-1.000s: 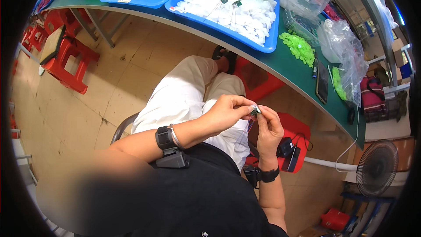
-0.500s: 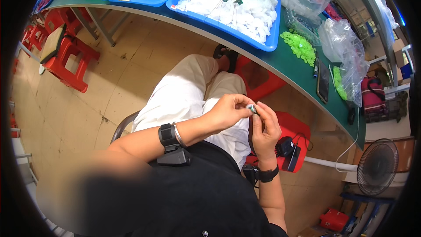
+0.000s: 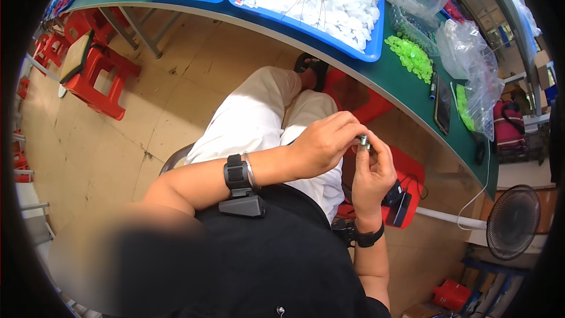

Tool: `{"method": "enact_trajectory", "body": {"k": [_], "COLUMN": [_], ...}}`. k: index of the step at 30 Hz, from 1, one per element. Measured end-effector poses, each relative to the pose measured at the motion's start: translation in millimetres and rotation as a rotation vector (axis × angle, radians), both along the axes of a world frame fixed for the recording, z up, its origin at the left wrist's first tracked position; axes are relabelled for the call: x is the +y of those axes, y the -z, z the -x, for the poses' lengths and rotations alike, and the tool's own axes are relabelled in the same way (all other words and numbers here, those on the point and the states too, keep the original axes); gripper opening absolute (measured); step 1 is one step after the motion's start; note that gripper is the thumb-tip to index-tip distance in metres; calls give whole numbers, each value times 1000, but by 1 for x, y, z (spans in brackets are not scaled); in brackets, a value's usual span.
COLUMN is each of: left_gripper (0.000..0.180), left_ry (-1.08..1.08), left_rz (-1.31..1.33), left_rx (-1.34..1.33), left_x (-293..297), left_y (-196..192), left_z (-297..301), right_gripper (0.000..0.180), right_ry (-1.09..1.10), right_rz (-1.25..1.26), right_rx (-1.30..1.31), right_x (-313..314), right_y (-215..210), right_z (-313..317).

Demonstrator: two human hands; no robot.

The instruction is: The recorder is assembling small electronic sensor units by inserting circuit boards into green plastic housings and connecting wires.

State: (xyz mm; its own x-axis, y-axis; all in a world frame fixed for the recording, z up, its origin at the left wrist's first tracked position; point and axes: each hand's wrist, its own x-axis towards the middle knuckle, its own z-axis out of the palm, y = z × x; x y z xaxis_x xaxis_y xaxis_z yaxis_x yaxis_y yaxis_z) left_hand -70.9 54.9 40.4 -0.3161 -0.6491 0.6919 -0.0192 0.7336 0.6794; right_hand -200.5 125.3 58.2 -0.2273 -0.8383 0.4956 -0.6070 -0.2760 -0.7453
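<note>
Both hands mid-frame: left hand (image 3: 322,144) and right hand (image 3: 372,172) fingers pinching tiny silvery cylinder (image 3: 364,141), long axis roughly upright, tilted slightly left.

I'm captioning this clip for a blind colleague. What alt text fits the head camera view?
Seen from above, a seated person's left hand and right hand pinch a small metal part together over their lap. Ahead, a green table carries a blue tray of white pieces, loose green pieces and clear bags; red stools stand at left.
</note>
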Motion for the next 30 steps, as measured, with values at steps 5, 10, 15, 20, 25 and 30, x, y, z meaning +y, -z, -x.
{"method": "enact_trajectory", "body": {"k": [5,10,15,20,25,30], "left_gripper": [31,24,12,18,12,9], "left_ry": [-31,-157,-489,-563,-720,-443], "left_rz": [334,377,255,30,395,479], "left_rx": [-74,-30,-16,-409,-405,-802], "left_x": [-12,-45,-157,-214,-207,-198], "left_y": [-15,-40,-69,-106,-103,-82], "left_z": [5,13,-14,-47,-42,-23], "right_gripper": [19,17,19,19,19,19], "right_ry": [-8,-14,-149,-154,-124,-174], "right_rz": [-53,-288,-246,-220,-272,-292], "right_rx": [-374,-460,-481,-379,-585,-560], "right_x": [-3,1,-2,-5,-4,-5], "right_y": [-6,-9,2,3,2,5], "right_z": [3,9,14,18,14,17]}}
